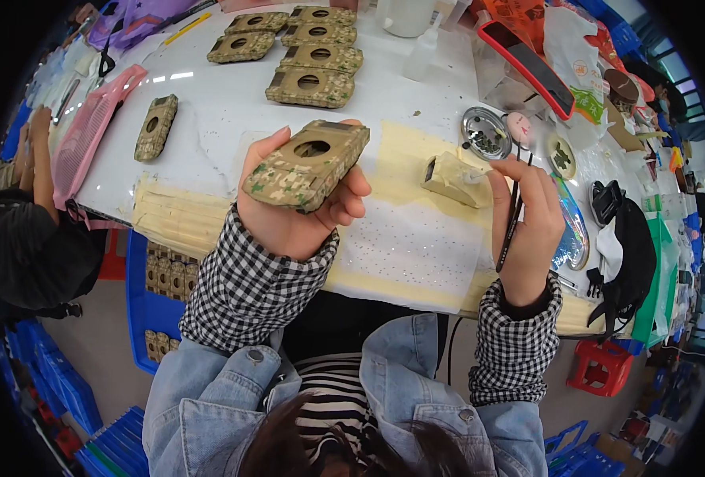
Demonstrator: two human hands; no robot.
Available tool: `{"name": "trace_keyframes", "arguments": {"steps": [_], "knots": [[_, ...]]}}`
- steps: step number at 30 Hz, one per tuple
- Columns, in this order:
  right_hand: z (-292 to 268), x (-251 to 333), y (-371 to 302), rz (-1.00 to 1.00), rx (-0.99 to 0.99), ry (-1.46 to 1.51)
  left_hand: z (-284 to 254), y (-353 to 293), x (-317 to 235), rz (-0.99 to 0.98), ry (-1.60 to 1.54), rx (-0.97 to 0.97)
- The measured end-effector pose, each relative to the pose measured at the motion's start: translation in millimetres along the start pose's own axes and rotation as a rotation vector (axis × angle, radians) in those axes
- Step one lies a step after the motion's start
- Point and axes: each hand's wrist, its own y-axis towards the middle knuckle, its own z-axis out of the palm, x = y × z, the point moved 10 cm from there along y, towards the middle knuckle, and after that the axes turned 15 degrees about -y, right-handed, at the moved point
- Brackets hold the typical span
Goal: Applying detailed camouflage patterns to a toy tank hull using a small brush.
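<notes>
My left hand is wrapped round a toy tank hull in tan and green camouflage, tilted above the table, its round hole facing up. In my right hand, closed, is a pair of slim black tweezers with its two thin ends upward. The fingertips of that hand are close to a small block wrapped in cream tape, which has a dark opening at one end. Whether they touch the whitish bit on it I cannot tell. Under both hands lies a white sheet dotted with tiny specks.
More camouflage hulls stand in rows at the back, and one hull lies alone at the left. A round dish of small dark parts, a red-edged phone and a pink basket are around. Another person's arm is at far left.
</notes>
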Motion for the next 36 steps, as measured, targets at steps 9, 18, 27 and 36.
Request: {"name": "trace_keyframes", "arguments": {"steps": [9,18,27,36], "knots": [[-7,27,-43,0.161,0.326,0.575,1,0,-2,0.018,0.008,0.029],[42,38,-60,0.317,0.464,0.745,-2,-4,-4,-0.005,0.024,0.015],[54,35,-64,0.363,0.439,0.686,0,-4,-2,-0.024,0.038,0.038],[57,34,-67,0.390,0.438,0.720,0,-4,-3,-0.023,0.045,0.074]]}}
